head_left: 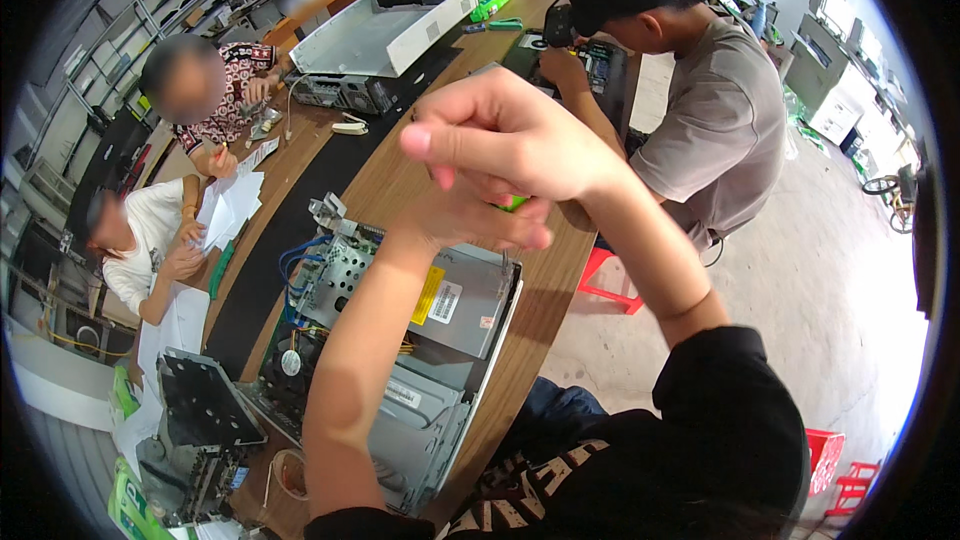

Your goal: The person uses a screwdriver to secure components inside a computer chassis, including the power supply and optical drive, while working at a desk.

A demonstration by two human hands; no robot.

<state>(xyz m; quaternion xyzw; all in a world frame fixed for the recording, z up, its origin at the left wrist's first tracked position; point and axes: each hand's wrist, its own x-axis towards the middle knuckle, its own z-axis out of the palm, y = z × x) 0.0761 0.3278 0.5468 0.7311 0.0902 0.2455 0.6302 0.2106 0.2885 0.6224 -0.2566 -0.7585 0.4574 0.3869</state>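
Note:
Both my hands are raised close together above an opened desktop computer case. My right hand is the upper one, its fingers curled in and its thumb pointing left; what it holds, if anything, is hidden. Just under it, partly covered, my left hand has its fingers closed. A small bright green piece shows between the left fingers, too little of it to name. Below lies the computer case with a grey disc drive, a perforated metal bracket and blue cables.
A co-worker in a cap bends over electronics at the right. Two people sit across the table by white papers. Another computer with a white metal cover stands at the back. A red stool is beside the table.

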